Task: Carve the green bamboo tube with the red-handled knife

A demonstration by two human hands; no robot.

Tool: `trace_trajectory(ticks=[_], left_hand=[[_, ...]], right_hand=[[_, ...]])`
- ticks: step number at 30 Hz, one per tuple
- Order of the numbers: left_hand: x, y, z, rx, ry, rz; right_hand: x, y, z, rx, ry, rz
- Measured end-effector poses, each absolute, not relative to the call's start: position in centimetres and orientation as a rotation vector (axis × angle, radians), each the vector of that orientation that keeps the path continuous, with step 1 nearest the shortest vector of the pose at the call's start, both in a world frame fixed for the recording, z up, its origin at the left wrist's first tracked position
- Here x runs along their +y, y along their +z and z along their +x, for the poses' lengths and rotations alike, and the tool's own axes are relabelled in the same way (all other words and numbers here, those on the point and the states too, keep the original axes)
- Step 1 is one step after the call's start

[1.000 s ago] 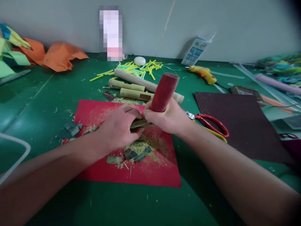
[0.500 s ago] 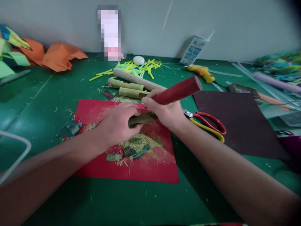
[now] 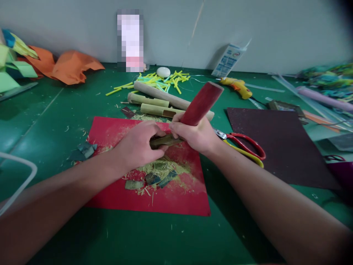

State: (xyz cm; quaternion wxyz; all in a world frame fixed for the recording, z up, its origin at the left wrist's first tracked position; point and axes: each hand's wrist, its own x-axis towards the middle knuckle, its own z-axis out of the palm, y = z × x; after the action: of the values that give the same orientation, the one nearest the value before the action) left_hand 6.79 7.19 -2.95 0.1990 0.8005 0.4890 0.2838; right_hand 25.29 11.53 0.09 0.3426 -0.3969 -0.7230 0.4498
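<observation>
My left hand point(image 3: 145, 141) is closed around a short olive-green bamboo piece point(image 3: 164, 140), held above the red sheet point(image 3: 110, 197). In my right hand point(image 3: 195, 134) is a tool with a thick red wooden handle point(image 3: 202, 103), tilted up and to the right. Its working end is hidden by my fingers, close to the bamboo's right end. Below my hands lie pale shavings point(image 3: 162, 165) and several dark green bamboo chips point(image 3: 151, 179). Behind them are two cut bamboo tubes point(image 3: 149, 100) and a long pale wooden stick point(image 3: 165, 94).
Pliers point(image 3: 245, 147) with one red and one yellow grip lie beside my right forearm. A dark brown sheet point(image 3: 275, 147) spreads to the right, with a yellow glue gun point(image 3: 238, 86) behind it. Yellow-green strips point(image 3: 176, 79) and orange paper point(image 3: 73, 68) lie near the wall.
The red handle has swung to a steeper angle, its top end moving left and up, as my right wrist turned. My left hand keeps its grip on the bamboo piece.
</observation>
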Motion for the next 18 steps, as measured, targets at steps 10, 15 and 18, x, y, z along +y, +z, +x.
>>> trace_trajectory(ticks=[10,15,18], left_hand=[[7.15,-2.61,6.96,1.318,0.831,2.324],[7.09,-2.84,7.02,1.304,0.88,2.382],[7.14,-3.08,6.93,1.296,0.911,2.376]], right_hand=[[11.41,-0.67,24.91,-1.813,1.072,-1.014],[11.64,-0.73,24.88,-1.768,1.065,-0.98],[11.7,-0.43,25.37,-1.791,1.154,-0.995]])
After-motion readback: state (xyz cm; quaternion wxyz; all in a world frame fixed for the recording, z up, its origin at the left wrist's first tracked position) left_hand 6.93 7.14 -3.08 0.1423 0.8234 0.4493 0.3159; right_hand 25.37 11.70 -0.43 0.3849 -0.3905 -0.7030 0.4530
